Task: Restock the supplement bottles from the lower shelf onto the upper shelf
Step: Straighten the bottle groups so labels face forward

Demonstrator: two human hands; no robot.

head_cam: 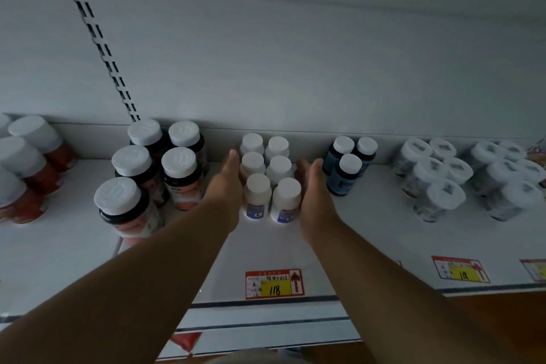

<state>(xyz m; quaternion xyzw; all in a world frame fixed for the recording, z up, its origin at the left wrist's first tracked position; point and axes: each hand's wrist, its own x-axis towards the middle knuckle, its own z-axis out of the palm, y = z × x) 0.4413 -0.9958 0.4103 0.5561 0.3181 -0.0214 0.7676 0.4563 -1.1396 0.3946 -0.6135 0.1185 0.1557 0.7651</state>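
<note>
Grip: none taken; your left hand [226,186] and right hand [313,189] lie flat-fingered and spread apart, one on each flank of the small white-capped supplement bottles [270,179], which stand on the white shelf [369,239] above the price tag [274,284]. Whether your palms touch the outer bottles is hard to tell in this dim view. Step in hand, as judged: squaring the block. Press both sides evenly and low on the bodies, not the caps, so the front pair stays upright and the rows close up straight. Count: supplement bottles, six, in two columns of three; dark bottles with large white caps [153,162] to the left, five; blue bottles [348,165] to the right, three.
</note>
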